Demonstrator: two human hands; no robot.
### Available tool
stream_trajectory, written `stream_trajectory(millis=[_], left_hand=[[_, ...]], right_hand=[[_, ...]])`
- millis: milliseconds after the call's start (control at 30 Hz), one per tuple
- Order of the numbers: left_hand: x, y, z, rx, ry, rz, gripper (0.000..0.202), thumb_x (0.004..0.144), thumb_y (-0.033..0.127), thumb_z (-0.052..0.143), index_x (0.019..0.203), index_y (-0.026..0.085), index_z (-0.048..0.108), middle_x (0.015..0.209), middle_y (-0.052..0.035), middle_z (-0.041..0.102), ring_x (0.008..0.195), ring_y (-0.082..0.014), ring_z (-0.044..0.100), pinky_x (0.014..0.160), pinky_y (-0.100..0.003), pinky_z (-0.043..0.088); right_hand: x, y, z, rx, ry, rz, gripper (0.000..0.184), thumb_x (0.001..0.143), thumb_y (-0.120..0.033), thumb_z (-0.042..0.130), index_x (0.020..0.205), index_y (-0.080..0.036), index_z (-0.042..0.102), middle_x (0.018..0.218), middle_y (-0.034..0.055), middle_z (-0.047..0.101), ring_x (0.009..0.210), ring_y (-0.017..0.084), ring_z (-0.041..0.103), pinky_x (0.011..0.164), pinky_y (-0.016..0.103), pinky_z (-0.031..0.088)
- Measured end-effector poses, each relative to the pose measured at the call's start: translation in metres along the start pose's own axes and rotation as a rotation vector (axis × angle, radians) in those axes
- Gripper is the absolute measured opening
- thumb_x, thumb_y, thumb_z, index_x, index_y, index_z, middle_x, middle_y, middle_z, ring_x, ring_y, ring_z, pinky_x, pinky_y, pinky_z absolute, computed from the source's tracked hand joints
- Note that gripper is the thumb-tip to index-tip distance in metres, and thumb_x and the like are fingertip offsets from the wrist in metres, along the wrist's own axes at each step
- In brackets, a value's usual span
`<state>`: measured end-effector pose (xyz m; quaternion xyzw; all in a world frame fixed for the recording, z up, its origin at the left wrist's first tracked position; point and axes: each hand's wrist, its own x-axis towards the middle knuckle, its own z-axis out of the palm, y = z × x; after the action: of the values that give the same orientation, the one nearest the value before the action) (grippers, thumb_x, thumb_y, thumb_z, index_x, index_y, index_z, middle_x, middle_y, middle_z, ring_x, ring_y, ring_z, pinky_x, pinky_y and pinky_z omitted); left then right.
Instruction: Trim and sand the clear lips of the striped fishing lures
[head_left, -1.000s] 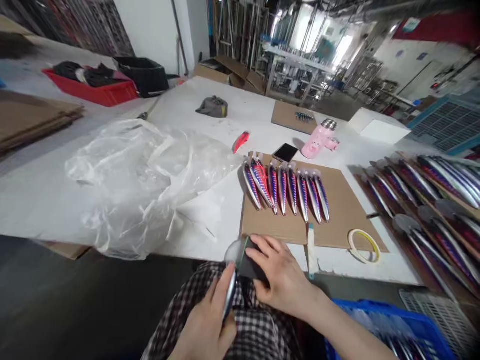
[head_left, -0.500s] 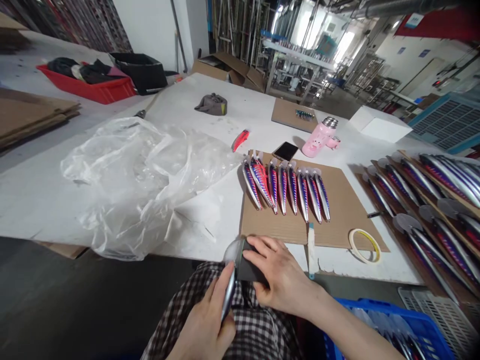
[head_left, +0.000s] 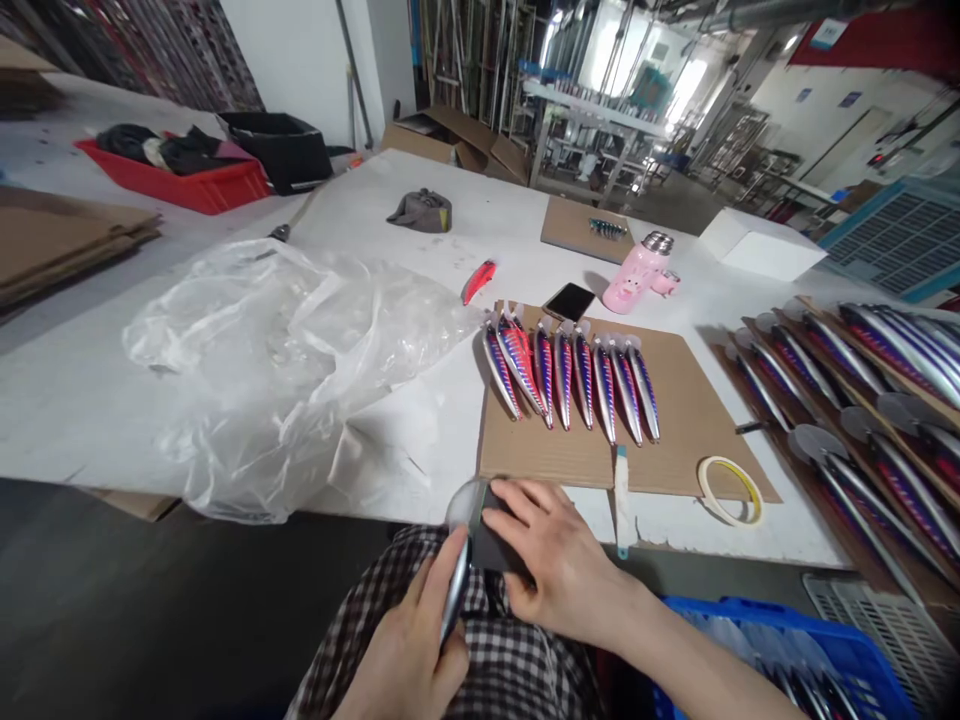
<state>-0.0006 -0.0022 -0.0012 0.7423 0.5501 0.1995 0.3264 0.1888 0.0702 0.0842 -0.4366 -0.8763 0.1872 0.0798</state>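
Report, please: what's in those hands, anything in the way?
Left hand gripping silvery lure. Right hand holding dark flat piece beside it. Plastic bag off left, not between hands.

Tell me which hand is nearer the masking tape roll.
Right. The right hand is left of the masking tape roll; the left hand, holding a silver fishing lure, is farther left.

The left hand (head_left: pixel 412 632) hides part of its silver lure (head_left: pixel 455 590), the right hand (head_left: pixel 556 555) part of its dark block (head_left: pixel 492 548). Right of the right hand, the lower edge crops a blue crate (head_left: pixel 874 662); far beyond that hand, small items (head_left: pixel 607 229) are too tiny to identify.
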Motion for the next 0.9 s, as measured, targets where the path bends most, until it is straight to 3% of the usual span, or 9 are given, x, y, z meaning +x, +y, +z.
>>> stream_trajectory(millis=[167, 300, 433, 567, 733, 900], left_hand=[[0.0003, 0.0001, 0.0001, -0.009, 0.018, -0.008, 0.074, 0.075, 0.003, 0.037, 0.145, 0.017, 0.015, 0.140, -0.0175, 0.043, 0.122, -0.0271, 0.052, 0.092, -0.037, 0.052], [0.0000, 0.0009, -0.0020, -0.015, 0.003, 0.002, 0.075, 0.074, 0.002, 0.036, 0.145, 0.016, 0.016, 0.141, -0.0170, 0.044, 0.126, -0.0260, 0.048, 0.097, -0.039, 0.049], [-0.0008, 0.0028, -0.0034, -0.020, -0.005, -0.020, 0.075, 0.076, 0.001, 0.036, 0.145, 0.018, 0.013, 0.142, -0.0171, 0.043, 0.127, -0.0257, 0.047, 0.098, -0.040, 0.048], [-0.0003, 0.0059, -0.0042, -0.023, -0.005, -0.022, 0.075, 0.075, -0.001, 0.035, 0.145, 0.018, 0.015, 0.140, -0.0173, 0.043, 0.127, -0.0263, 0.046, 0.098, -0.043, 0.048], [0.0003, 0.0060, -0.0045, -0.022, -0.012, -0.029, 0.074, 0.076, 0.000, 0.035, 0.145, 0.016, 0.012, 0.143, -0.0184, 0.041, 0.127, -0.0254, 0.046, 0.100, -0.041, 0.046], [0.0003, 0.0071, -0.0061, -0.032, -0.024, -0.036, 0.073, 0.076, -0.001, 0.034, 0.145, 0.016, 0.015, 0.143, -0.0175, 0.041, 0.128, -0.0246, 0.045, 0.101, -0.041, 0.046]], right_hand=[[-0.0002, 0.0007, 0.0010, -0.012, 0.071, 0.064, 0.052, 0.066, -0.016, 0.053, 0.118, -0.017, 0.055, 0.138, 0.0111, 0.045, 0.124, 0.026, 0.035, 0.105, 0.040, 0.030], [-0.0001, 0.0015, -0.0007, 0.013, 0.004, -0.004, 0.051, 0.065, -0.017, 0.053, 0.116, -0.019, 0.055, 0.137, 0.0092, 0.047, 0.124, 0.025, 0.036, 0.105, 0.039, 0.031], [0.0020, 0.0025, -0.0029, -0.004, 0.050, 0.056, 0.051, 0.066, -0.017, 0.053, 0.116, -0.017, 0.055, 0.137, 0.0110, 0.046, 0.123, 0.026, 0.036, 0.104, 0.041, 0.032], [0.0019, 0.0012, -0.0022, 0.011, 0.011, -0.011, 0.049, 0.065, -0.016, 0.054, 0.114, -0.018, 0.056, 0.135, 0.0094, 0.048, 0.122, 0.025, 0.037, 0.104, 0.039, 0.032], [0.0029, 0.0028, -0.0002, -0.010, 0.091, 0.066, 0.051, 0.065, -0.016, 0.053, 0.116, -0.017, 0.055, 0.136, 0.0111, 0.046, 0.122, 0.027, 0.036, 0.103, 0.042, 0.033], [0.0062, 0.0033, -0.0012, -0.014, 0.045, 0.014, 0.050, 0.066, -0.017, 0.053, 0.116, -0.017, 0.055, 0.135, 0.0107, 0.048, 0.122, 0.026, 0.037, 0.103, 0.041, 0.033]])
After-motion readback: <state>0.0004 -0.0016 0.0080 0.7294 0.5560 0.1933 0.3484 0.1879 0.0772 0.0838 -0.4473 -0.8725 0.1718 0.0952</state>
